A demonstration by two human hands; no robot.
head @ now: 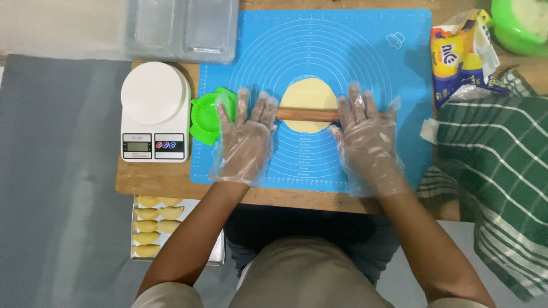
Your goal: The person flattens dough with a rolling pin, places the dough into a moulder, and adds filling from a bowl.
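Gloved left hand [246, 137] lies flat and open on one end of the rolling pin [311, 115]; the right hand [365, 137], equally flat, presses the other end. Under the pin a dough disc [309, 94] sits mid-mat [405, 85] on the wooden bench [160, 179]. Left of the mat: a white scale [154, 111], a green press [206, 117], and below, a tray [197, 259] of dumplings [155, 225]. At far right lie a yellow-blue bag [459, 60] and a striped cloth [502, 165].
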